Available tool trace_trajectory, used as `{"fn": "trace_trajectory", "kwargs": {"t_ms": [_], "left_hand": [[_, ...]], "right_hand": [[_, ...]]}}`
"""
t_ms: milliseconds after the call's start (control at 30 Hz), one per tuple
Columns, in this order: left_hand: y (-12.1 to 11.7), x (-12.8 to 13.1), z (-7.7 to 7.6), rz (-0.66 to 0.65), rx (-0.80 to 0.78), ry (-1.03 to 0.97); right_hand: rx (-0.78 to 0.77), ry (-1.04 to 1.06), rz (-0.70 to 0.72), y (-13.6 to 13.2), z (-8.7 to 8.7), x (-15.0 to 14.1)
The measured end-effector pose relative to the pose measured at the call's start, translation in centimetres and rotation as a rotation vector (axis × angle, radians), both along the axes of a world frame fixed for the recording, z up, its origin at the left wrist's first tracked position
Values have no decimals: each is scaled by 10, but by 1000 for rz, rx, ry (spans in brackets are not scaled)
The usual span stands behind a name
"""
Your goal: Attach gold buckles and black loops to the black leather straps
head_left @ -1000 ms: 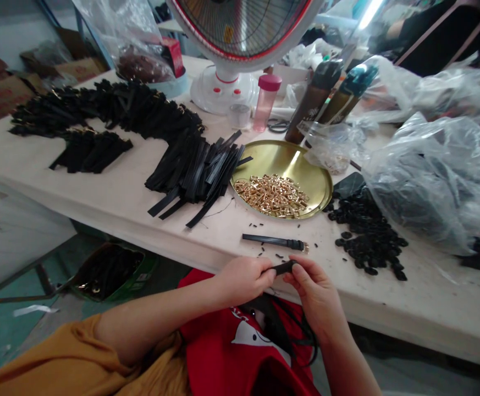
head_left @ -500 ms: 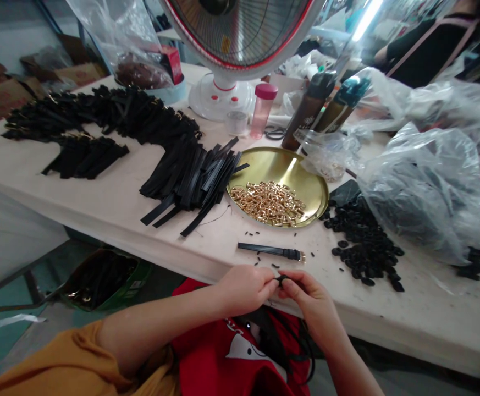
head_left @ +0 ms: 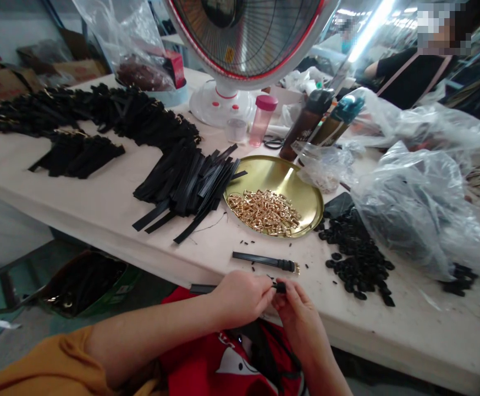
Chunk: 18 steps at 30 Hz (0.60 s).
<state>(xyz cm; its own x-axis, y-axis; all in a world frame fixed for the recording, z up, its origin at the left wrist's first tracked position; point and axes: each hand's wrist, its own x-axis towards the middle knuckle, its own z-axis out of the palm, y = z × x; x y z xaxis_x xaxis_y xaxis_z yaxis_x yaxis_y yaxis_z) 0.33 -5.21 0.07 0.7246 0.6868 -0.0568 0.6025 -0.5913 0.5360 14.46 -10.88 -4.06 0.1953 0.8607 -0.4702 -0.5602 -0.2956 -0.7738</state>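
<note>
At the table's front edge my left hand is closed on a black strap, whose flat tail sticks out to the left behind the wrist. My right hand pinches a small black loop at the strap's other end, close to the left fingertips. The fingers hide most of that end. Just beyond my hands lies a strap with a gold buckle, a black loop around it near the buckle. A gold tray behind it holds a heap of small gold buckles.
Black straps lie piled left of the tray, with more bundles behind. Black loops are heaped to the right beside a clear plastic bag. A fan, a pink-lidded bottle and two dark bottles stand at the back.
A strap tail now shows left of my left hand. The small black piece between my fingers has come onto the strap end, and my right hand has turned slightly. The view has shifted a little.
</note>
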Motion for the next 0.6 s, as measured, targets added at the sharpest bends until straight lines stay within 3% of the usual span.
{"fn": "trace_trajectory", "kwargs": {"t_ms": [167, 400, 600], "left_hand": [[-2, 1, -5, 58, -85, -54], [5, -8, 3, -19, -171, -20], [6, -14, 10, -4, -205, -4]], "right_hand": [[27, 19, -24, -3, -3, -16], [28, -499, 111, -4, 4, 4], [37, -502, 46, 0, 8, 2]]}}
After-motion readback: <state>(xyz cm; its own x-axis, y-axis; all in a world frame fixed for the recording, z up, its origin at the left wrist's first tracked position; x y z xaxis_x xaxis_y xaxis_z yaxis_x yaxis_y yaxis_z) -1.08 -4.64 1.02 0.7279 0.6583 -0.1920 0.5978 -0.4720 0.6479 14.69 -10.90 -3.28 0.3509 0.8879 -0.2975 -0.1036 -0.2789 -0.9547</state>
